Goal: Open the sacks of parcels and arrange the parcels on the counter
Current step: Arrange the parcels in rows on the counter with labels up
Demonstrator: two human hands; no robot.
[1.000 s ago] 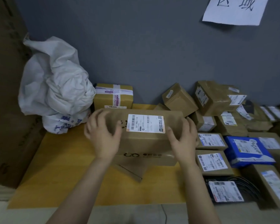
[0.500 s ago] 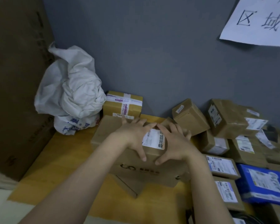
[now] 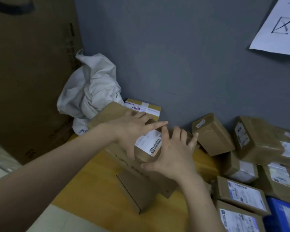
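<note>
A long brown cardboard parcel point(image 3: 107, 114) with a white label lies on the yellow counter point(image 3: 94, 178), resting on a flat brown parcel point(image 3: 137, 190). My left hand point(image 3: 131, 131) lies flat on its top with fingers spread and straight. My right hand point(image 3: 172, 153) presses its right end, fingers spread, thumb along the front edge. A crumpled white sack point(image 3: 92, 91) sits in the back left corner. Behind the long parcel stands a taped yellow box point(image 3: 149, 108).
Several brown labelled parcels point(image 3: 211, 133) crowd the counter's right side, with a blue parcel point(image 3: 285, 215) at the lower right. A grey wall point(image 3: 174, 56) backs the counter. A large cardboard sheet point(image 3: 28, 72) stands at the left. A paper sign point(image 3: 279, 25) hangs upper right.
My hands moved from the parcel's two ends onto its top and right end. The parcel slid back toward the wall and the taped yellow box.
</note>
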